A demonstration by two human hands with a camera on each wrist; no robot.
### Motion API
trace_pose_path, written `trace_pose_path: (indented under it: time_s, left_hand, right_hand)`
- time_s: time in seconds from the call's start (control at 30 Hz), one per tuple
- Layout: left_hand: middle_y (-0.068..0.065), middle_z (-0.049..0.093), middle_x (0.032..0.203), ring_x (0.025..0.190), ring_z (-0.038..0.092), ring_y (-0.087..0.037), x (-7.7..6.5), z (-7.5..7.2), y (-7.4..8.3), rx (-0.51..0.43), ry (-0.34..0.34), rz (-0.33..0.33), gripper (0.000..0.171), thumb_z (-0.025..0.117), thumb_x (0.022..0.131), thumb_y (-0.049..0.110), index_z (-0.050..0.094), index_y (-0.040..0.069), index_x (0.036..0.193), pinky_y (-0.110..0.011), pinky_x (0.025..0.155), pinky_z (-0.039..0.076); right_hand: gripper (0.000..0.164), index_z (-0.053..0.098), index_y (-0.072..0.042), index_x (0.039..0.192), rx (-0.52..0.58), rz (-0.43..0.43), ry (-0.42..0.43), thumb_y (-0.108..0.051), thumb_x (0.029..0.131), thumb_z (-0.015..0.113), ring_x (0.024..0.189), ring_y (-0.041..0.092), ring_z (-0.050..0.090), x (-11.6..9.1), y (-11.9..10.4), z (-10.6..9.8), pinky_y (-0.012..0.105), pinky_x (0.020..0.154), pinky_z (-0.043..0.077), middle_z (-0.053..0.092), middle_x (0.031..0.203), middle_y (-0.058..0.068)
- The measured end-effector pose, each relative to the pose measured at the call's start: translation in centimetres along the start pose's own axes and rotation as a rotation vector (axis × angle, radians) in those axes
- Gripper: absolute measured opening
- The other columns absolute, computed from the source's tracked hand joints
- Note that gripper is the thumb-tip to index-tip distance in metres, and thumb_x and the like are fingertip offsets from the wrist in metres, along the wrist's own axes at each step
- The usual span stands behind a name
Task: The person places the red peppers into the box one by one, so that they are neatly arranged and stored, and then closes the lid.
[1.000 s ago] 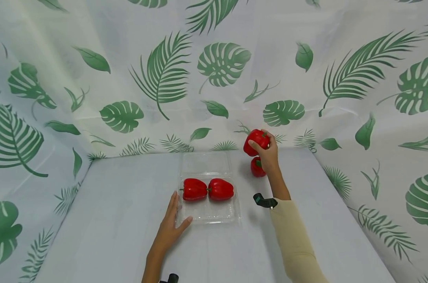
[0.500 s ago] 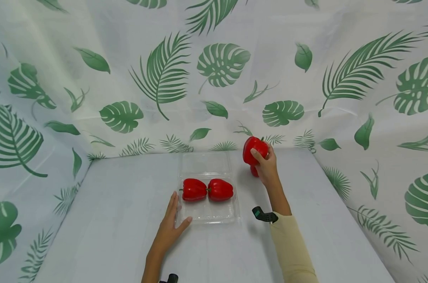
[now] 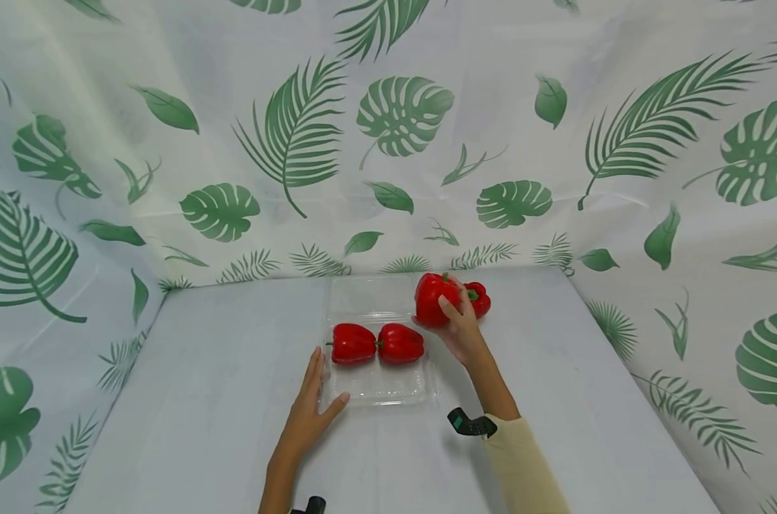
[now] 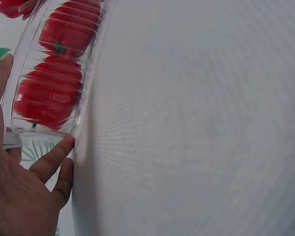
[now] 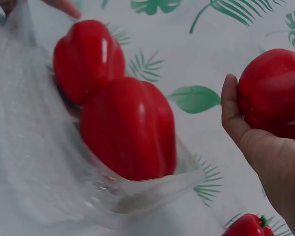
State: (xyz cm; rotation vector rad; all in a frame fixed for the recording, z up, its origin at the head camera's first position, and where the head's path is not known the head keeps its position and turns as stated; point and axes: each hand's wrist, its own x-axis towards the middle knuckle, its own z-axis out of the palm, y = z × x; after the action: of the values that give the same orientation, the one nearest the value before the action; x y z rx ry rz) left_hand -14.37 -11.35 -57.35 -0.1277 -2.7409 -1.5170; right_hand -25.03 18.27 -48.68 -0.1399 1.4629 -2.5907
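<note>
- The right hand (image 3: 462, 332) has its grip round a big red pepper (image 3: 435, 300), near the clear box (image 3: 388, 390).
- The left hand (image 3: 306, 421) has a wide grip, its straight fingers touching the box's left side.
- A left pepper (image 3: 353, 344) and a right pepper (image 3: 400, 344) lie in the box.
- One more pepper (image 3: 480, 301) sits on the white bench (image 3: 202, 400), partly hidden.
</note>
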Motion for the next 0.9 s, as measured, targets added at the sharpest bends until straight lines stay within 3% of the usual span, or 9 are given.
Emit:
trace_pose_path:
  time_s: [0.13, 0.3, 0.43, 0.6, 0.8, 0.9]
  left_hand:
    - [0.010, 0.008, 0.165, 0.148, 0.028, -0.026, 0.0, 0.1, 0.0, -0.003, -0.001, 0.003, 0.091, 0.069, 0.088, 0.040, 0.011, 0.031, 0.158, -0.052, 0.113, 0.029]
    - [0.010, 0.008, 0.165, 0.149, 0.026, -0.026, 0.0, 0.1, -0.2, 0.005, 0.005, 0.015, 0.091, 0.069, 0.088, 0.042, 0.012, 0.029, 0.158, -0.053, 0.113, 0.030]
    - [0.009, 0.008, 0.165, 0.150, 0.024, -0.027, -0.1, 0.1, -0.3, 0.005, 0.009, 0.021, 0.091, 0.069, 0.088, 0.042, 0.012, 0.028, 0.158, -0.054, 0.112, 0.029]
    - [0.008, 0.008, 0.166, 0.150, 0.024, -0.027, -0.2, 0.1, -0.4, -0.001, 0.003, 0.017, 0.091, 0.069, 0.088, 0.040, 0.012, 0.026, 0.158, -0.054, 0.113, 0.029]
    - [0.008, 0.009, 0.165, 0.148, 0.029, -0.027, -0.2, -0.2, -0.2, -0.008, -0.002, 0.015, 0.091, 0.070, 0.088, 0.039, 0.014, 0.025, 0.158, -0.055, 0.112, 0.030]
    - [0.008, 0.010, 0.165, 0.148, 0.030, -0.027, -0.2, -0.2, -0.2, -0.010, -0.002, 0.022, 0.091, 0.070, 0.088, 0.039, 0.014, 0.025, 0.158, -0.056, 0.112, 0.029]
  right_hand:
    - [0.053, 0.016, -0.029, 0.152, 0.125, -0.014, -0.110, -0.018, 0.103, 0.033, 0.139, 0.024, 0.033, -0.7, 0.6, -0.1, 0.044, 0.097, 0.054, 0.034, 0.150, 0.000]
    - [0.055, 0.018, -0.027, 0.154, 0.196, -0.008, -0.178, -0.016, 0.102, 0.032, 0.141, 0.024, 0.033, -1.2, 0.9, -0.1, 0.045, 0.103, 0.050, 0.031, 0.154, 0.002]
    - [0.053, 0.024, -0.028, 0.152, 0.088, 0.014, -0.168, -0.013, 0.103, 0.038, 0.138, 0.023, 0.035, -1.6, 1.3, 0.2, 0.038, 0.100, 0.052, 0.034, 0.151, 0.001]
    - [0.053, 0.022, -0.024, 0.155, -0.093, 0.020, -0.239, -0.017, 0.104, 0.039, 0.136, 0.022, 0.041, -2.5, 2.3, 0.7, 0.034, 0.098, 0.053, 0.038, 0.148, 0.003]
    - [0.058, 0.022, -0.025, 0.155, -0.099, 0.027, -0.294, -0.032, 0.102, 0.045, 0.136, 0.020, 0.041, -3.3, 3.7, 1.6, 0.036, 0.099, 0.053, 0.040, 0.148, 0.001]
    - [0.057, 0.019, -0.026, 0.156, -0.071, 0.026, -0.298, -0.031, 0.103, 0.041, 0.137, 0.021, 0.038, -3.8, 4.2, 2.2, 0.036, 0.100, 0.052, 0.038, 0.149, 0.001]
